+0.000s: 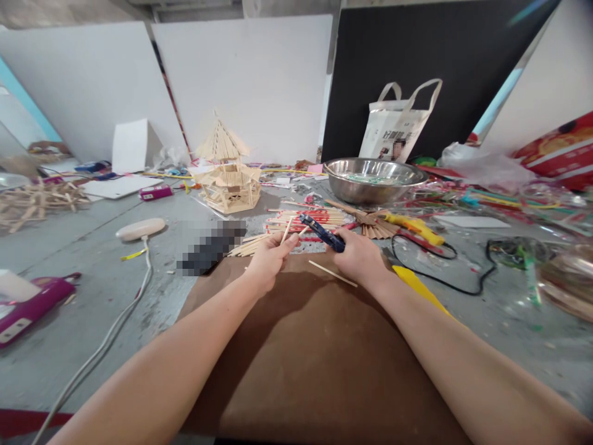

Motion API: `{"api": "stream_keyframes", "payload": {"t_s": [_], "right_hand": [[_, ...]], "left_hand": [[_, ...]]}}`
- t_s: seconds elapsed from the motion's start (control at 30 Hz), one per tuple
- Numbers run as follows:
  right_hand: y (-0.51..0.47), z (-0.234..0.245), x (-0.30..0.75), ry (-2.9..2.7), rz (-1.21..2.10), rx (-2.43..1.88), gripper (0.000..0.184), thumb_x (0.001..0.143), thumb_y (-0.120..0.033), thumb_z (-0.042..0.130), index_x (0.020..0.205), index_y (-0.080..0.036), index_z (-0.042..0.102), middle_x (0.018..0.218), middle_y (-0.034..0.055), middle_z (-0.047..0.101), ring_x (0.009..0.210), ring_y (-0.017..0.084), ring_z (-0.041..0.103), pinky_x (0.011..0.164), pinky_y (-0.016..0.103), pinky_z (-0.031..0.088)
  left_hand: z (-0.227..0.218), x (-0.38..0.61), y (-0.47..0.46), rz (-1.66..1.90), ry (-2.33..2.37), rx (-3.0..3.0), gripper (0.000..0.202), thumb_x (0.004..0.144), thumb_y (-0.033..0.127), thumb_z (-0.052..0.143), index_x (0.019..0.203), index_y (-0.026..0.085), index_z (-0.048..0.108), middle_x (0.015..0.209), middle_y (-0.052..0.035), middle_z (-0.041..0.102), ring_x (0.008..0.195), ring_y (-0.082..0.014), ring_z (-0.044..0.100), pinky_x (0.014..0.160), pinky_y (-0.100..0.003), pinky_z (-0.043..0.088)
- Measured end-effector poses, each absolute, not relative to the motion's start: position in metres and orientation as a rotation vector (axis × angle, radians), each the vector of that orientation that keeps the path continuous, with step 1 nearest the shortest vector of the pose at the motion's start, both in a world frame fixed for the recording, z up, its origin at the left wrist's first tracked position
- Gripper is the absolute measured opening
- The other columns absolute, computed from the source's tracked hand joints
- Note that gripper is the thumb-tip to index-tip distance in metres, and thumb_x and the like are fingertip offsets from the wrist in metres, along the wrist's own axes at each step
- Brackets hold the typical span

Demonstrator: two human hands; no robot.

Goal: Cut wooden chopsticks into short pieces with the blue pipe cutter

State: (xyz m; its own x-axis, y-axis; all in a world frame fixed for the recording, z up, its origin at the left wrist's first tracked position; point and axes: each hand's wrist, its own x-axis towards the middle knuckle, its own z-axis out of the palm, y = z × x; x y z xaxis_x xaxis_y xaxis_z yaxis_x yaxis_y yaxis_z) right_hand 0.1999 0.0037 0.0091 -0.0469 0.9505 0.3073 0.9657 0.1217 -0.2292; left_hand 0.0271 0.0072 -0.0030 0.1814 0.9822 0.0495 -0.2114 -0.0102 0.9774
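Note:
Two thin wooden sticks (pixel 286 229) rise from between the closed fingertips of my left hand (pixel 267 259), one upright and one slanting right. My right hand (pixel 359 254) is wrapped round a dark blue hand tool (pixel 320 231), whose exact kind is hard to make out. The tool's far end points left, close to the slanting stick; whether they touch, I cannot tell. Below the tool, a loose stick (pixel 332 272) lies on a brown sheet (pixel 315 352). Just beyond my hands is a heap of red-marked sticks (pixel 311 219).
Behind the heap stand a pagoda-like stick model (pixel 227 185) and a steel basin (pixel 376 185). Rightward lie a yellow-handled tool (pixel 414 228) and its black cord (pixel 445 281). A white corded device (pixel 141 229) and purple power strip (pixel 34 306) lie left.

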Motion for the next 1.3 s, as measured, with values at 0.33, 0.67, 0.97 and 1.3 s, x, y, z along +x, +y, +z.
{"api": "stream_keyframes", "payload": {"t_s": [0.33,0.67,0.97,1.3], "right_hand": [[0.0021,0.0119,0.1975,-2.031,-0.049,-1.869,0.024,0.068,-0.035,0.043,0.086,-0.024,0.054,0.078,0.0019,0.062,0.071,0.019,0.055,0.053,0.024,0.031],[0.0024,0.0099,0.1978,-2.016,-0.074,-1.885,0.025,0.067,-0.036,0.043,0.084,-0.023,0.055,0.074,0.002,0.062,0.068,0.018,0.055,0.05,0.023,0.027],[0.0044,0.0087,0.1975,-2.02,-0.105,-1.889,0.029,0.069,-0.039,0.042,0.087,-0.022,0.055,0.077,0.0037,0.063,0.069,0.019,0.056,0.051,0.024,0.029],[0.0067,0.0083,0.1959,-2.004,-0.075,-1.952,0.026,0.069,-0.039,0.041,0.084,-0.024,0.056,0.073,0.0024,0.062,0.067,0.019,0.056,0.05,0.024,0.029]], "left_hand": [[-0.0029,0.024,0.0087,1.129,0.884,1.122,0.03,0.063,0.042,0.057,0.06,0.012,0.05,0.032,0.0103,0.022,0.028,-0.0001,0.014,0.033,-0.016,0.009],[-0.0054,0.0218,0.0112,1.08,0.825,1.098,0.029,0.064,0.041,0.056,0.06,0.012,0.05,0.033,0.0101,0.021,0.029,0.0002,0.015,0.033,-0.015,0.008],[0.0008,0.0226,0.0084,1.081,0.827,1.088,0.027,0.065,0.039,0.056,0.06,0.013,0.049,0.032,0.0102,0.021,0.028,-0.0003,0.014,0.032,-0.015,0.009],[-0.0065,0.0282,0.0079,1.215,0.927,1.139,0.029,0.062,0.042,0.058,0.067,0.015,0.05,0.035,0.0107,0.023,0.029,0.0,0.015,0.033,-0.016,0.009]]}}
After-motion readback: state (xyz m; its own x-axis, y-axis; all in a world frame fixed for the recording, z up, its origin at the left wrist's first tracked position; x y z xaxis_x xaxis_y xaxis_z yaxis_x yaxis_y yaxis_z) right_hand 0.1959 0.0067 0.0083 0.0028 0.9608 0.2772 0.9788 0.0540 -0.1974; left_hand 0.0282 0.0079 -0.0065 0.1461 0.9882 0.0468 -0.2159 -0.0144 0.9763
